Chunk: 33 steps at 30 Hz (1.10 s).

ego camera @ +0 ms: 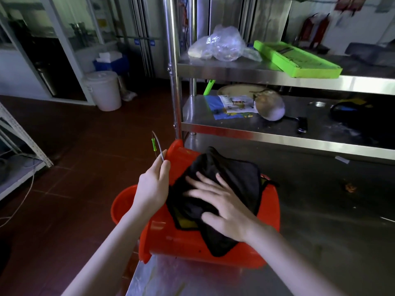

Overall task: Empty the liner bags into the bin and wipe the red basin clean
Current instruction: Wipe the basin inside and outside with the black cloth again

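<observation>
You are pressing your right hand (218, 201) flat, fingers spread, on a black cloth (235, 174) that is draping over the red basin (213, 251). The basin is lying on its side at the near left corner of the steel bench (320, 210), its mouth facing left past the bench edge. Your left hand (152, 184) is curling around the basin's wire handle (159, 146) close to the rim, gripping it. A crumpled clear plastic bag (220, 44) is sitting on the upper shelf (235, 70) beside a green tray (297, 58).
</observation>
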### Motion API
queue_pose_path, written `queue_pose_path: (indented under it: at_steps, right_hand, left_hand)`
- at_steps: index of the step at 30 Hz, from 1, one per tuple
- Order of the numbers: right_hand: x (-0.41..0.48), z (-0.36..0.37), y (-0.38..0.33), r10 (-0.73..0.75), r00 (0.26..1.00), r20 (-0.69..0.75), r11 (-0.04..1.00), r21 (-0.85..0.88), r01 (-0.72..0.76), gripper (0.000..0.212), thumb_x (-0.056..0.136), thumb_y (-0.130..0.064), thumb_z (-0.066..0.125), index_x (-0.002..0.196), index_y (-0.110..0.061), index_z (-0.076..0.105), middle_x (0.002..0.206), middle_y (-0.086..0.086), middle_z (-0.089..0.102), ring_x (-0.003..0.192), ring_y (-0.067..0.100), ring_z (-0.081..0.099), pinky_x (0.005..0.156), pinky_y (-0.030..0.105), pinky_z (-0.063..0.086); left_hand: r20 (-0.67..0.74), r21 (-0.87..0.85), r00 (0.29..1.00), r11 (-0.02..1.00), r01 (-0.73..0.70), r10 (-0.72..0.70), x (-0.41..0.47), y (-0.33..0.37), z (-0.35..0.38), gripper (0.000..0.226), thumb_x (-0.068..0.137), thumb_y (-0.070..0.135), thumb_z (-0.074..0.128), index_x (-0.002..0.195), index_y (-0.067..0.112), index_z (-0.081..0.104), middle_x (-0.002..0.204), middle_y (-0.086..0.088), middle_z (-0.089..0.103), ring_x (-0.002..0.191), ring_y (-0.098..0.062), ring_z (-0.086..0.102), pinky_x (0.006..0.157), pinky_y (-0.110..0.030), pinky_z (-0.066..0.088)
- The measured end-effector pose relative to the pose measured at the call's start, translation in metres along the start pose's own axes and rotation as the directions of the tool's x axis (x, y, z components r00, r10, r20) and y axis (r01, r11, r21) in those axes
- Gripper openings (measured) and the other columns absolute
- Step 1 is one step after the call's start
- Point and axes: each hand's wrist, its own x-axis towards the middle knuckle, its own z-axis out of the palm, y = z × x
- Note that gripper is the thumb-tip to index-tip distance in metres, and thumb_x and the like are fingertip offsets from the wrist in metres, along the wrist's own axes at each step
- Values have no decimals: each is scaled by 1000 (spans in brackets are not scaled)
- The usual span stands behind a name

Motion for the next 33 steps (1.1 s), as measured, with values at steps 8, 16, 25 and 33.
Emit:
queue_pose_path:
  at_steps: [8,16,25,33]
  right_hand:
    - [29,20,-4,464,833,-301,695,-459,-553,83,84,-77,9,152,-30,23,161,-4,19,148,27,14,113,64,9]
    - [31,20,-1,279,936,-213,784,-512,-350,65,92,-66,22,149,-36,29,159,-11,25,146,18,24,114,59,21]
    - [-9,-37,61,630,736,-249,646,-357,-674,57,95,-57,26,148,-36,30,157,-16,25,146,14,20,117,52,16]
    - [53,40,-28,268,925,-268,781,-503,-372,66,93,-59,26,151,-28,28,158,-1,28,146,25,25,114,57,21]
  left_hand:
    - [-6,-25,1000,1000,-13,13,-8,0,3,43,99,49,31,141,48,40,78,-7,70,67,-12,65,48,-15,44]
    - [-17,-14,999,999,-32,32,-7,0,2,41,98,48,32,138,51,42,73,4,70,58,4,60,49,-12,43]
    - [-9,6,999,999,-51,51,-5,2,6,44,100,46,30,142,41,42,60,-10,62,39,-7,47,40,-22,40]
    - [-37,16,997,998,-68,69,-8,-3,3,38,99,44,34,133,57,42,71,19,68,59,0,63,51,-11,43]
